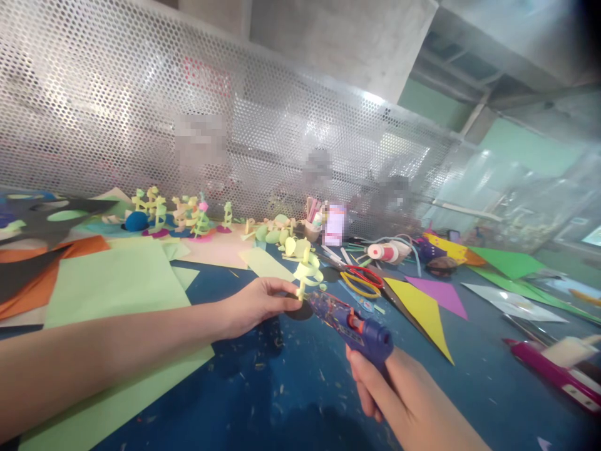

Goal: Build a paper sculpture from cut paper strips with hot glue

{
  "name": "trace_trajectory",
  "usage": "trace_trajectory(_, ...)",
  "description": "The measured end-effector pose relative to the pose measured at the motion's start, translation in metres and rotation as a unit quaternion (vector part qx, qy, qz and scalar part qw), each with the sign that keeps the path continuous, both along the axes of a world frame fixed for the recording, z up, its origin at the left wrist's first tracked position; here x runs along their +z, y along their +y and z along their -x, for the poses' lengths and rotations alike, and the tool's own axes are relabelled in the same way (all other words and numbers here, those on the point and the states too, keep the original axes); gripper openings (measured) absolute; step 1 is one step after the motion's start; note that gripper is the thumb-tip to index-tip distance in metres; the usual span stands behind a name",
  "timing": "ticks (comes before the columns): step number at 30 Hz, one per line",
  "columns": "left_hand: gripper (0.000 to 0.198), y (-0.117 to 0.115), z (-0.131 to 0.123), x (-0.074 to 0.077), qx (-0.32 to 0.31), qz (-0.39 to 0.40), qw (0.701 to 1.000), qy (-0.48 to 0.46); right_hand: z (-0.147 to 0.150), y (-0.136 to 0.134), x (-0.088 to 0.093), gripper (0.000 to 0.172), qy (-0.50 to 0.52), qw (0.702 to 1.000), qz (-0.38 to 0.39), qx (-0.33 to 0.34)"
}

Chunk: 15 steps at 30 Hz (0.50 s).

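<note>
My right hand (382,385) is wrapped round the handle of a blue hot glue gun (352,326), its nozzle pointing up and left. Between the fingertips of my left hand (263,304) is the lower end of a pale yellow curled-paper piece (307,272), with loops standing up above. The nozzle tip is close beside that lower end; whether they touch I cannot tell. A dark round disc (300,311) lies just below the piece. Under my left forearm is a large light green sheet (113,294).
Scissors with red and yellow handles (361,279) lie beyond the glue gun. Yellow (420,307) and purple (439,294) sheets are on the right, near a magenta tool (554,369). Several small paper figures (200,219) stand at the back, before a perforated metal screen (141,113).
</note>
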<state>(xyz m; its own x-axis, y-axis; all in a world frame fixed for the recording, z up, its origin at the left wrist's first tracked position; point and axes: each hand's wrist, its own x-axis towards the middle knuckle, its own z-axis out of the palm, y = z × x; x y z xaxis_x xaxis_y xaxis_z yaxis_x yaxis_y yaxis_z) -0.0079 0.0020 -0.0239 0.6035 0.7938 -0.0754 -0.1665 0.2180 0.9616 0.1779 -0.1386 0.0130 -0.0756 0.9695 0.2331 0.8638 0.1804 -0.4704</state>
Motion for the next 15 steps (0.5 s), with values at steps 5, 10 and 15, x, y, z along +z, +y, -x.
trace_trajectory(5, 0.025, 0.0003, 0.0002, -0.0006, -0.005, -0.014, 1.0, 0.013, -0.0002, -0.0022, 0.001, 0.043, -0.005, 1.0, -0.004, -0.006)
trace_trajectory(10, 0.024, 0.0005, 0.0005, -0.0004, -0.007, -0.014, 1.0, 0.013, -0.0001, -0.0027, 0.0025, 0.042, -0.014, 1.0, -0.008, -0.003)
trace_trajectory(15, 0.022, 0.0, 0.0003, -0.0007, -0.007, -0.005, 1.0, 0.004, -0.0005, -0.0045, 0.0023, 0.042, 0.0, 1.0, 0.002, -0.001)
